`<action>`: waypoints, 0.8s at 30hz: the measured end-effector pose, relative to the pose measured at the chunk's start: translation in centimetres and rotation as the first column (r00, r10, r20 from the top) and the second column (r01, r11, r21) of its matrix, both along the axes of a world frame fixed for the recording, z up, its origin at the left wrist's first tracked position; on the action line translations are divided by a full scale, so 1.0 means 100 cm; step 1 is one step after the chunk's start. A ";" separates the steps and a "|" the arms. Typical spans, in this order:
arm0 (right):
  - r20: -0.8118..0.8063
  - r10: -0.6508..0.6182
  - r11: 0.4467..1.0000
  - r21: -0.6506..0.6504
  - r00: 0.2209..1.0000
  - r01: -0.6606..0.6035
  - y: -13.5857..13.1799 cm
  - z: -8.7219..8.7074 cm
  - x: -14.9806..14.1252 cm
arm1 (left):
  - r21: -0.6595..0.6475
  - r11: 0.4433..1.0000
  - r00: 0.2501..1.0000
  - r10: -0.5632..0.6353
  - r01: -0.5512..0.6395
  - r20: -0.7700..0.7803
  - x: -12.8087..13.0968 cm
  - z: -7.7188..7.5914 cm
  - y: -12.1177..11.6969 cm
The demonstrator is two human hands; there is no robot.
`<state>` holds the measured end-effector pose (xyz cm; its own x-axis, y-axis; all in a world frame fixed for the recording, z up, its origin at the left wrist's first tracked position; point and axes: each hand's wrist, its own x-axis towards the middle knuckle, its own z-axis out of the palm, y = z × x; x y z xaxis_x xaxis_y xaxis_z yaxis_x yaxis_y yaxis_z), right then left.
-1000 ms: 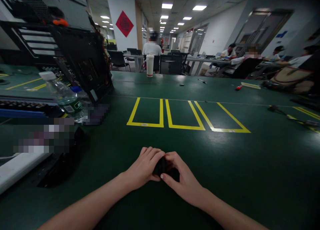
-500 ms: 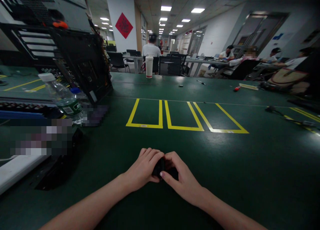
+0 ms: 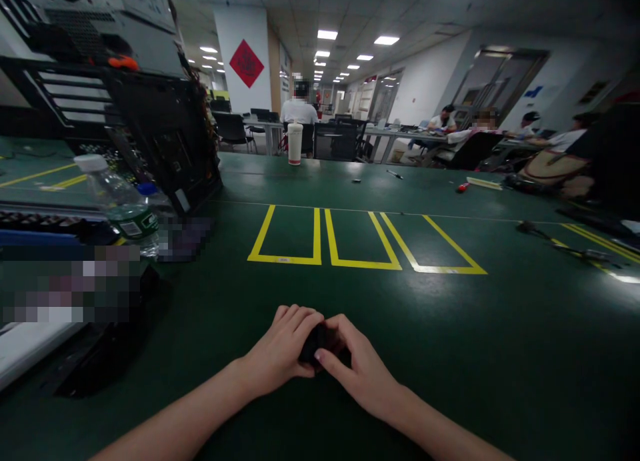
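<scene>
As hands (image 3: pixel 284 346) cover the object (image 3: pixel 311 345), its axis hides.

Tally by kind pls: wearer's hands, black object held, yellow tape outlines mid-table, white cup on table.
Hands: 2
Black object, partly hidden: 1
Yellow tape outlines: 3
White cup: 1
Total: 7

Green table surface (image 3: pixel 425 354): white cup (image 3: pixel 295 144) upright near the far edge; pen (image 3: pixel 395 175) and small red item (image 3: pixel 463 188) lie to its right, nearer that edge than mid-surface. Three yellow tape outlines (image 3: pixel 318 237), side by side, lie farther in.
</scene>
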<state>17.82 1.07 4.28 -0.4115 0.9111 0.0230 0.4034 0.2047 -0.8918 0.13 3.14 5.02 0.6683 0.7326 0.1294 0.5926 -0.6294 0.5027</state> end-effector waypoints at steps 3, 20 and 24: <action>-0.005 0.017 0.997 0.079 1.000 -0.017 -0.002 0.000 0.001 | -0.004 1.000 1.000 -0.006 0.006 0.006 0.000 0.002 0.000; -0.131 0.061 0.995 -0.071 0.990 -0.071 0.003 0.005 0.003 | -0.101 0.995 0.998 0.010 -0.003 0.062 -0.001 0.011 -0.004; -0.197 0.034 0.992 -0.115 0.980 -0.057 0.004 0.001 0.002 | -0.057 0.998 0.993 -0.006 0.013 0.121 -0.001 -0.002 -0.002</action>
